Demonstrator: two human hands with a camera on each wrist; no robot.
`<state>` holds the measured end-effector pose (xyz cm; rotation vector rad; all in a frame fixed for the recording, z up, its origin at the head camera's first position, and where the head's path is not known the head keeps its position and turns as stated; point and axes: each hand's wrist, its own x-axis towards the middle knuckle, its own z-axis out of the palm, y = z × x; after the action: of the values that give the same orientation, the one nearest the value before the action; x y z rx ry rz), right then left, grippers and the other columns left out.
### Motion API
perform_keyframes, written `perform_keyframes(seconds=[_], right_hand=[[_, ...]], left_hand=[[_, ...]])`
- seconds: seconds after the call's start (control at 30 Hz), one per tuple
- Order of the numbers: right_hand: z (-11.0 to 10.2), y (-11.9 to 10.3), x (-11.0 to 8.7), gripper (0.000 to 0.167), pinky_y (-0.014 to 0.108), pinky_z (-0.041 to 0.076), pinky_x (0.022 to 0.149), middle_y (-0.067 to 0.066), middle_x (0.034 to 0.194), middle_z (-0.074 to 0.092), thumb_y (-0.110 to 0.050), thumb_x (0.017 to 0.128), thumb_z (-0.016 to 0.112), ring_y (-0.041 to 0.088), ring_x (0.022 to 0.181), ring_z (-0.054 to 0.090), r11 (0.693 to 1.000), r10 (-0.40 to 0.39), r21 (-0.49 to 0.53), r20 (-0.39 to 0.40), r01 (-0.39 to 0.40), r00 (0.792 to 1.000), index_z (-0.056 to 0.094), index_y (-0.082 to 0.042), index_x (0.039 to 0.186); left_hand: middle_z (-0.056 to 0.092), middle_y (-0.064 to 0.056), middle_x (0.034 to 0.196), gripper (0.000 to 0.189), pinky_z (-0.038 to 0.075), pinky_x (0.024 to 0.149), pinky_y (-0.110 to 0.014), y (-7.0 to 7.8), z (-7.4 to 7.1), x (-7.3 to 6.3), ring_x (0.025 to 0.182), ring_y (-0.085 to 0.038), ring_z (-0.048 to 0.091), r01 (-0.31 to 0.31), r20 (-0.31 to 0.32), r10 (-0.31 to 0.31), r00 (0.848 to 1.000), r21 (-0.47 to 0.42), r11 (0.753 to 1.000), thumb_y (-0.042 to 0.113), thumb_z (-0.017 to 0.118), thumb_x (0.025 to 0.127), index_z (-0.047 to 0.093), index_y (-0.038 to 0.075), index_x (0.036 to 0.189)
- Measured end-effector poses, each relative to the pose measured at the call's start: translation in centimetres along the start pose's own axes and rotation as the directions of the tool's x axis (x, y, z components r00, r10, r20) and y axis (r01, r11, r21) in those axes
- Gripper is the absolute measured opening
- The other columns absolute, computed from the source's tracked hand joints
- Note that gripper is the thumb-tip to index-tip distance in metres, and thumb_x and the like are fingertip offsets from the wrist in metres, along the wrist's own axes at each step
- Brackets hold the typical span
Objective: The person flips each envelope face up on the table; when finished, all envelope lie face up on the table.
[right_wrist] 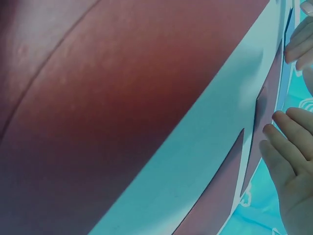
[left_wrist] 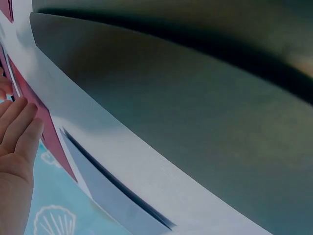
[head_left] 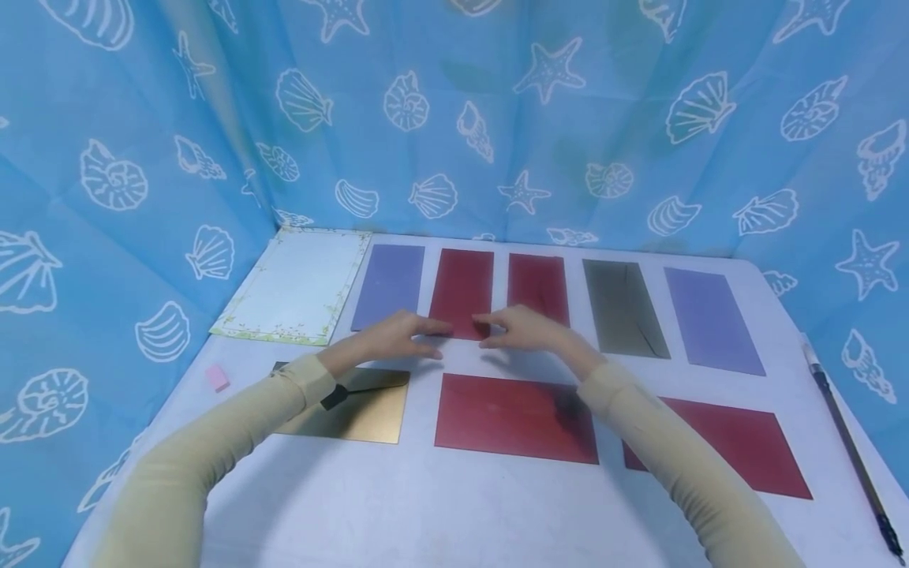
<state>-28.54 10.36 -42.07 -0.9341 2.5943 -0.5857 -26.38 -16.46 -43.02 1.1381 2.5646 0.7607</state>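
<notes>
My left hand (head_left: 399, 335) is at the lower left corner of a red envelope (head_left: 465, 284) in the back row, its fingers extended toward the right. Facing it, my right hand (head_left: 524, 327) is near that envelope's lower right corner, fingers extended and nothing gripped. A small gap lies between the two hands; whether any fingertip touches the envelope, I cannot tell. A second red envelope (head_left: 536, 280) is partly behind the right hand. Below the hands lie a gold envelope (head_left: 379, 414), partly covered by the left sleeve, and a wide red envelope (head_left: 507, 422).
A purple envelope (head_left: 390, 284) and a sheet with a leafy border (head_left: 294, 280) lie left. To the right are a grey-brown envelope (head_left: 621, 308), another purple envelope (head_left: 713, 319), a red envelope (head_left: 753, 450) and a long brush (head_left: 852, 450). A pink eraser (head_left: 217, 378) sits near the left edge.
</notes>
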Motion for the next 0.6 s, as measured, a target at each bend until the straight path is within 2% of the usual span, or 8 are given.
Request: perform_keyframes(seconds=[0.17,0.27,0.37,0.6], right_hand=[[0.0,-0.7,-0.1,0.063,0.037,0.049,0.093,-0.001,0.136,0.056,-0.034,0.088,0.071,0.020,0.122,0.052,0.998,-0.033,0.046,-0.052,0.036,0.998,0.047,-0.020,0.145],[-0.2,-1.5,0.1,0.062,0.041,0.048,0.096,-0.001,0.139,0.054,-0.033,0.089,0.070,0.021,0.126,0.050,0.995,-0.049,0.084,-0.071,0.055,0.996,0.047,-0.019,0.144],[-0.3,-2.2,0.6,0.061,0.040,0.048,0.095,-0.001,0.140,0.053,-0.035,0.090,0.069,0.020,0.126,0.049,0.991,-0.050,0.123,-0.074,0.059,0.996,0.047,-0.019,0.144],[-0.2,-4.1,2.4,0.060,0.034,0.049,0.091,0.000,0.139,0.054,-0.041,0.090,0.066,0.018,0.121,0.052,0.985,-0.059,0.157,-0.073,0.070,0.996,0.047,-0.021,0.144]], left_hand=[[0.057,-0.011,0.133,0.051,0.047,0.097,-0.039,-0.4,-0.4,-1.5,0.121,-0.024,0.055,-0.013,-0.052,0.010,0.999,-0.049,0.999,0.021,0.070,0.090,0.055,0.002,0.135],[0.056,-0.012,0.135,0.053,0.045,0.099,-0.040,-0.8,-0.9,-2.8,0.124,-0.026,0.053,0.032,-0.069,-0.036,0.997,-0.060,0.998,0.023,0.070,0.090,0.054,0.001,0.136],[0.054,-0.014,0.136,0.056,0.042,0.102,-0.041,-1.4,-1.5,-4.1,0.126,-0.028,0.050,0.072,-0.083,-0.077,0.994,-0.061,0.996,0.025,0.069,0.091,0.051,-0.001,0.137],[0.053,-0.014,0.137,0.060,0.042,0.101,-0.045,-2.2,-2.7,-6.5,0.126,-0.032,0.049,0.144,-0.123,-0.142,0.982,0.000,0.990,0.028,0.069,0.090,0.049,-0.001,0.139]])
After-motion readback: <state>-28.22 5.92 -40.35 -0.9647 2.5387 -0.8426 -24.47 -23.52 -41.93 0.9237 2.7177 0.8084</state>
